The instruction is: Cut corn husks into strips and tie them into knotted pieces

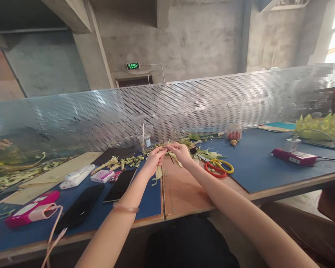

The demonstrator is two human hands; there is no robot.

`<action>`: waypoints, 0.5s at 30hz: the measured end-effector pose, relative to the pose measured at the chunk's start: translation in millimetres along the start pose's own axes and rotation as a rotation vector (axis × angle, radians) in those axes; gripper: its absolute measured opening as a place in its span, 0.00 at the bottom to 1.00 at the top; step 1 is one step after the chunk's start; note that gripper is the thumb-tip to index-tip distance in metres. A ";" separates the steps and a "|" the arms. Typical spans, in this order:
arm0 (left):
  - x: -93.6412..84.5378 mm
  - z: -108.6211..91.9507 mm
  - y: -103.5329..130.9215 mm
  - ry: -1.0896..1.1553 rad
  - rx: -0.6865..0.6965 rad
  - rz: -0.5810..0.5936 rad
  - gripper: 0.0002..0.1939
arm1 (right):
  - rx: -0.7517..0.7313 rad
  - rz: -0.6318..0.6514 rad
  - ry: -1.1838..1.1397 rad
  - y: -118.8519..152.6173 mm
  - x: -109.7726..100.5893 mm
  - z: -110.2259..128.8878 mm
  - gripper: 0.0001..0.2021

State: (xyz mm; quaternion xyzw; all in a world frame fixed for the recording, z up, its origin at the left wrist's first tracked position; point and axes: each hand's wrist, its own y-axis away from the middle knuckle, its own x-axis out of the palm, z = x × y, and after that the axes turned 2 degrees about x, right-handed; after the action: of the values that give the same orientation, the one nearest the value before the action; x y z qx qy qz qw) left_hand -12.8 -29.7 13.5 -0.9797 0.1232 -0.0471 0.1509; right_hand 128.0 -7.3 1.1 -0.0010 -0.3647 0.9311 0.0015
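My left hand (155,160) and my right hand (181,152) meet above the middle of the table, their fingertips pinched together. Between them is a thin strip (171,159), pale at the top and dark at the lower end; its exact kind is too small to make out. A pale husk-like strip (158,175) hangs below my left hand. Just right of my right hand lie scissors (219,169) with one red and one yellow handle. Dry greenish leaf strips (209,152) are scattered behind them. Knobbly green plaited pieces (131,162) lie left of my left hand.
Two dark phones (82,204) (120,186), a white device (76,176) and a pink power strip (33,212) with a cable occupy the left. A clear cup (145,140) and a jar (234,132) stand behind. Another pink power strip (294,157) lies right. A perforated metal screen (181,108) bounds the table.
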 end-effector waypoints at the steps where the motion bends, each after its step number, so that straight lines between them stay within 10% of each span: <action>1: 0.0 0.3 -0.1 0.004 -0.005 0.000 0.15 | -0.013 0.001 0.010 -0.2 -0.1 -1.1 0.14; 15: -2.4 3.2 -3.3 0.048 0.048 -0.090 0.14 | -0.140 -0.005 0.318 3.1 1.1 5.2 0.12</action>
State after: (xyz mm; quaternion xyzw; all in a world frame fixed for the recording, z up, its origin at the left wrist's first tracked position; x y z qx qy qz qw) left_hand -13.9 -25.1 11.4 -0.9790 0.0815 -0.0801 0.1690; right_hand 126.9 -13.1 2.8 -0.1474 -0.4239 0.8916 0.0614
